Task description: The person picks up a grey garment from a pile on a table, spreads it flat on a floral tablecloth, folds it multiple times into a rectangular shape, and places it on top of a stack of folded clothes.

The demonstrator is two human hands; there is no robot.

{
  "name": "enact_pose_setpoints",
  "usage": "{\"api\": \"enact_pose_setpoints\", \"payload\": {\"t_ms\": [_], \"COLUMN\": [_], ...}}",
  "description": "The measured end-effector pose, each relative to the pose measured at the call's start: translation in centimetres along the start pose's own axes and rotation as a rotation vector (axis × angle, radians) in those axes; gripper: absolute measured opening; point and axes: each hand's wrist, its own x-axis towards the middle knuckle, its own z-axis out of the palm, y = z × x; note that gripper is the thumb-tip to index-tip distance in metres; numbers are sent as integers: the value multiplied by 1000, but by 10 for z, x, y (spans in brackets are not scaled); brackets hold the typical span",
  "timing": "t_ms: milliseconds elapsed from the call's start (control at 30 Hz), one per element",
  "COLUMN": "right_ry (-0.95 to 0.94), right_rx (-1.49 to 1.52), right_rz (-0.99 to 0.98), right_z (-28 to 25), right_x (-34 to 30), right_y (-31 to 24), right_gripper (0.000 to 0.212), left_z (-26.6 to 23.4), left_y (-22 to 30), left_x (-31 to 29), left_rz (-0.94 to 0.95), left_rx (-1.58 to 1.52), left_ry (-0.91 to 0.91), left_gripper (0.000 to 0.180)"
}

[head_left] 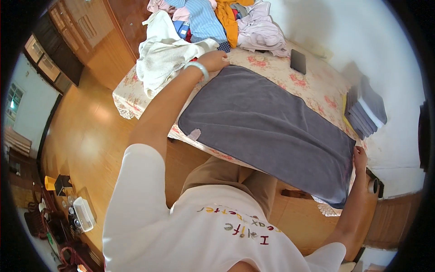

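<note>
A dark grey towel [265, 131] lies spread over a table with a floral cloth [299, 80], its surface lightly rippled. A small pale label [194, 134] shows near its left front edge. My left hand [215, 60], with a pale bangle [198, 68] on the wrist, is closed on the towel's far left corner. At the far right corner my right hand [360, 158] pinches the towel's edge; its fingertips are partly hidden. The towel's front edge hangs over the table's near side, close to my body.
A white towel [158, 54] and a heap of clothes [206, 22] lie at the far left. Farther right are a flat black object [298, 61] and a stack of folded grey towels [364, 109] against the wall. A white basket [84, 214] stands at lower left.
</note>
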Motion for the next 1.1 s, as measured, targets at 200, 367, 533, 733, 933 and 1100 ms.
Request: {"api": "enact_pose_setpoints", "payload": {"t_ms": [200, 367, 533, 733, 933, 1100], "right_ry": [83, 243, 485, 591, 595, 599], "right_rx": [-77, 96, 56, -27, -211, -278], "right_rz": [-114, -165, -236, -118, -21, 28], "right_z": [12, -7, 12, 7, 14, 14], "right_x": [26, 30, 17, -14, -28, -23], "right_y": [27, 57, 38, 9, -30, -32], "right_gripper": [26, 23, 24, 29, 30, 32], "left_z": [5, 9, -1, -5, 9, 23], "left_y": [10, 11, -7, 18, -12, -7], "left_x": [26, 38, 34, 37, 42, 57], "left_rz": [15, 88, 26, -255, -276, -206], "left_rx": [37, 40, -198, -621, -571, -289], "left_ry": [-96, -222, -172, -229, 125, 312], "left_gripper": [27, 28, 23, 15, 20, 22]}}
